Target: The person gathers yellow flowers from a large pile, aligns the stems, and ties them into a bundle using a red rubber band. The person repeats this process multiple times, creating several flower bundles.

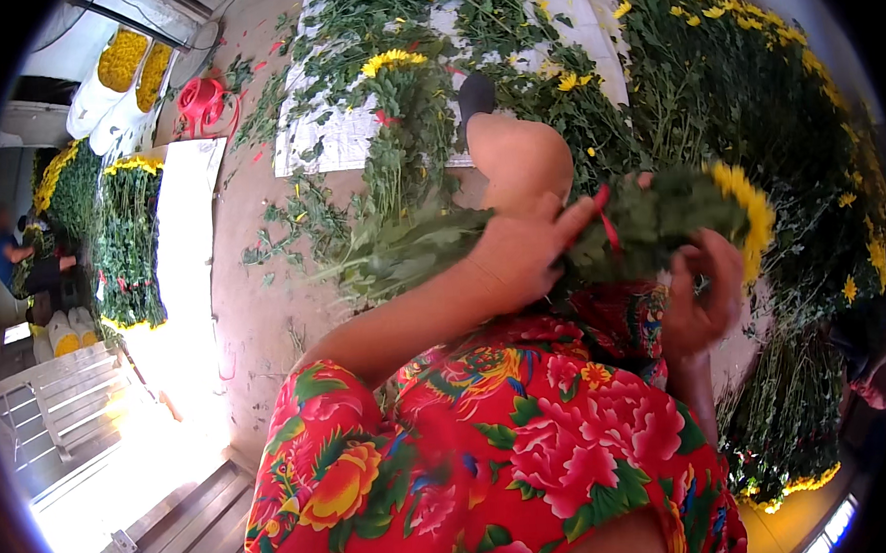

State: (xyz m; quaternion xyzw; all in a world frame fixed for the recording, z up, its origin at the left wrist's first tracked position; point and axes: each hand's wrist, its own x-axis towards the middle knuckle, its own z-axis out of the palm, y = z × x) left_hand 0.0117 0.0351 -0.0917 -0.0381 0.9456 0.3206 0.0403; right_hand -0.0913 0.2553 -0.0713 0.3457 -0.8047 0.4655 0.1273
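A yellow-flowered bundle (661, 223) is at 3 o'clock, heads pointing that way. The left hand (532, 247) lies on it by a red tie (610, 234); the right hand (702, 293) curls loosely beneath the heads. I cannot tell whether either pinches. At 10 o'clock sits a red ribbon coil (200, 97).

Just left of the red tie (611, 232), our left hand (524, 255) hides part of the flower bundle (665, 217); farther left, we find the leaves (407, 255) blurred.
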